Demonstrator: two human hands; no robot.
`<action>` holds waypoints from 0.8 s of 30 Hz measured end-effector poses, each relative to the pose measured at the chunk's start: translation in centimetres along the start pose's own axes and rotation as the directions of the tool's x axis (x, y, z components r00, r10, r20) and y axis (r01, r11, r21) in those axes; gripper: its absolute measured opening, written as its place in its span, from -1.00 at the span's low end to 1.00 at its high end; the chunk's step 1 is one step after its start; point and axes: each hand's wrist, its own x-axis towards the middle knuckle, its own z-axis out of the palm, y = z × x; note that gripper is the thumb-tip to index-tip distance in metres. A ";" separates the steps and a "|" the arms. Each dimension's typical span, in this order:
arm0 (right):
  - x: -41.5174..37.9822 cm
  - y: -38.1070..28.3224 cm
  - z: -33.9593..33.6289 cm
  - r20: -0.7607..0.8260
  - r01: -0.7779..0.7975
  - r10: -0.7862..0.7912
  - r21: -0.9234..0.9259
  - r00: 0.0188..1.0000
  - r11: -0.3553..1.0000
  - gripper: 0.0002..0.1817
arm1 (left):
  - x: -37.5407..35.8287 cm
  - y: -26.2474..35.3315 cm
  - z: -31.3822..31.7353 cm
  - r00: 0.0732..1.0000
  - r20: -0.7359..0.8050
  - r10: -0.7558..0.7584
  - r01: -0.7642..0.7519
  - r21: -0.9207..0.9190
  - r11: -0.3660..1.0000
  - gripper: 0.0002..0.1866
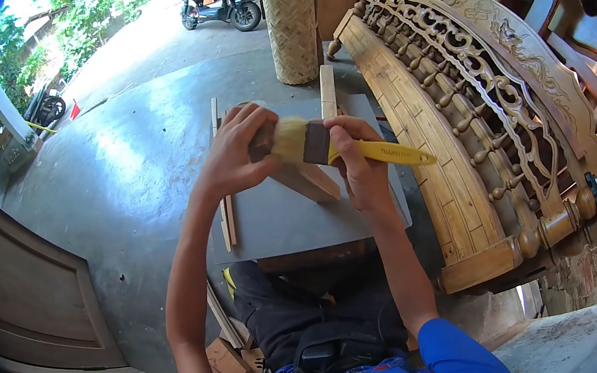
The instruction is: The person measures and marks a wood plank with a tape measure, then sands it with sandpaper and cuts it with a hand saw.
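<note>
My right hand is closed around the yellow handle of a paintbrush, which has a dark ferrule and pale bristles. The bristles point left and meet a small brown block-like piece gripped in my left hand; its exact kind is hard to make out. Below both hands a wooden block lies on a grey board, partly hidden by my left hand. Behind my right hand a light wooden strip extends to the board's far edge. Thin wooden strips lie along its left side.
Carved wooden furniture with turned spindles stands close on the right. A woven bamboo roll rises beyond the board. Wooden panels lie at the left, wood offcuts by my legs. A scooter is parked at the back.
</note>
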 end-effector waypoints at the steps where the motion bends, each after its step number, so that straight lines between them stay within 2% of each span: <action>1: 0.0 -0.1 0.1 -0.028 0.052 -0.053 -0.039 0.998 0.998 -0.83 | 0.5 0.1 0.5 0.998 -0.024 0.054 -0.054 -0.012 0.998 -0.65; 2: -0.1 1.6 -1.0 -0.075 -0.005 0.001 -0.047 0.997 0.999 -0.83 | 0.8 0.2 0.9 0.993 -0.046 0.107 -0.108 -0.020 0.994 -0.61; 4: -0.8 8.3 -5.3 -0.160 -0.110 0.101 -0.051 0.982 0.993 -0.82 | 1.2 0.3 1.2 0.999 -0.044 -0.016 0.015 -0.033 0.999 -0.61; 6: -1.9 12.2 -9.1 -0.275 -0.226 0.159 -0.232 0.948 0.946 -0.81 | 1.4 -0.2 1.3 0.993 -0.077 -0.087 0.083 -0.056 0.995 -0.61; 9: -1.9 9.4 -8.3 -0.269 -0.296 0.215 -0.310 0.939 0.904 -0.80 | 1.9 -0.7 1.8 0.990 -0.105 -0.090 0.081 -0.086 0.993 -0.64; 10: -1.4 7.4 -6.7 -0.181 -0.174 0.135 -0.223 0.974 0.959 -0.81 | 2.2 -0.4 1.8 0.993 -0.090 -0.080 0.074 -0.074 0.995 -0.64; 12: -0.3 2.3 -2.7 -0.132 -0.096 0.073 -0.174 0.989 0.980 -0.81 | 2.7 0.3 2.1 0.995 -0.076 -0.066 0.062 -0.054 0.997 -0.64; 14: 0.4 -0.8 -0.4 -0.089 0.104 -0.108 -0.053 0.990 0.993 -0.81 | 3.3 1.1 2.7 0.994 -0.096 -0.049 0.048 -0.021 0.999 -0.63; 17: 0.4 -0.2 -1.0 -0.155 0.070 -0.051 0.125 0.987 0.990 -0.81 | 3.6 1.0 3.0 0.997 -0.083 0.006 -0.008 -0.033 0.999 -0.58; 18: -0.1 1.8 -2.8 -0.199 -0.037 0.037 0.007 0.979 0.999 -0.81 | 3.6 1.1 2.8 0.997 -0.071 -0.022 0.019 -0.043 0.999 -0.60; 20: -1.6 8.0 -7.5 -0.137 -0.163 0.147 -0.120 0.980 0.979 -0.82 | 3.8 0.8 2.9 0.997 -0.077 -0.016 0.016 -0.010 1.000 -0.62; 22: -3.0 10.6 -9.9 -0.234 -0.326 0.278 -0.204 0.932 0.923 -0.81 | 3.9 0.7 3.6 0.996 -0.086 -0.011 0.008 -0.029 1.000 -0.65; 23: -3.2 10.0 -10.0 -0.288 -0.403 0.332 -0.237 0.898 0.884 -0.80 | 4.3 0.7 3.8 0.995 -0.101 -0.001 -0.004 -0.054 0.999 -0.67; 24: -2.6 9.8 -9.8 -0.297 -0.364 0.317 -0.120 0.901 0.924 -0.81 | 4.8 0.8 4.0 0.993 -0.118 0.008 -0.017 -0.078 0.997 -0.69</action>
